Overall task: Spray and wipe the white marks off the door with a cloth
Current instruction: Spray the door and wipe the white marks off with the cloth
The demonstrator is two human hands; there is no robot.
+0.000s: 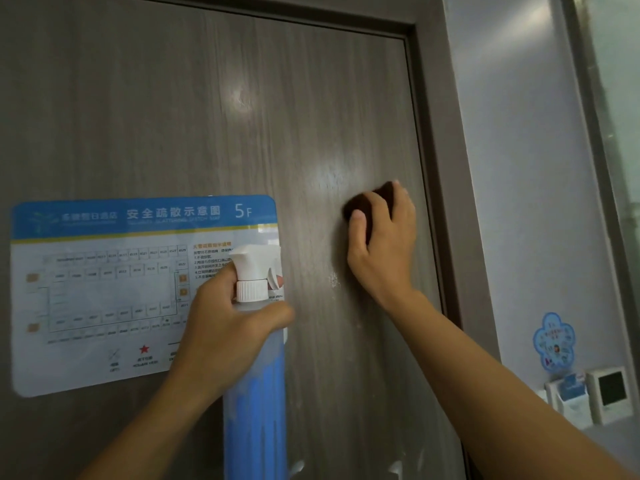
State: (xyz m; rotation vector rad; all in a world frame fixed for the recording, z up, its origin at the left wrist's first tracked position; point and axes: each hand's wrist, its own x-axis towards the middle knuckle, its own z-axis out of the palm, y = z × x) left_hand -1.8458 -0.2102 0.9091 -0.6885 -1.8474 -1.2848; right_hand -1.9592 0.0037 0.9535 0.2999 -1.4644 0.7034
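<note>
A grey-brown wood-grain door (242,116) fills the view. My right hand (384,244) presses a dark brown cloth (360,202) against the door near its right edge, fingers curled over the cloth. A small white mark (333,279) shows just left of my right wrist, and more white marks (394,467) sit low on the door. My left hand (225,327) grips the neck of a blue spray bottle (256,393) with a white trigger head (254,265), held upright in front of the door.
A blue and white evacuation map (104,289) is stuck on the door at the left. The door frame (440,168) runs down the right, then a pale wall (519,202) with a blue flower sticker (554,341) and white wall panels (606,393).
</note>
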